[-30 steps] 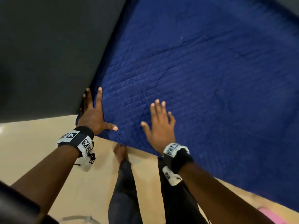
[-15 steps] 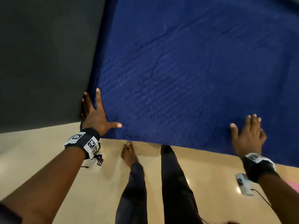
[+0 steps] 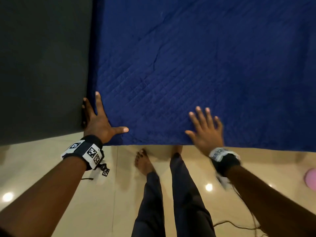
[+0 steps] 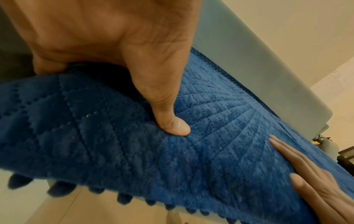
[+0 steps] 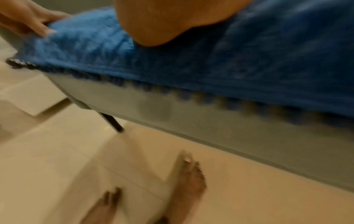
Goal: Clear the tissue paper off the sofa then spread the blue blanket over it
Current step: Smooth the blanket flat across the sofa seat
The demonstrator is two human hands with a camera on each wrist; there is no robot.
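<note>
Leftmost, dark sofa (image 3: 42,65) arm; left hand (image 3: 97,120), fingers splayed, pinning blue blanket (image 3: 196,65) corner at seat edge; right hand (image 3: 206,132), flat and spread, pressing blanket front. Blanket lies across seat, faintly creased. No tissue paper visible. Judged: spreading nearly complete, final smoothing outstanding.

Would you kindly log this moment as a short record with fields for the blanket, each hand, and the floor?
blanket: blue blanket lies spread flat over the sofa seat, its bobble fringe hanging at the front edge
left hand: left hand flat at the blanket's left edge beside the armrest, thumb pressing the fabric
right hand: right hand flat on the blanket near the front edge, fingers spread, blurred
floor: tiled floor, bare feet, a pink object at right
</note>
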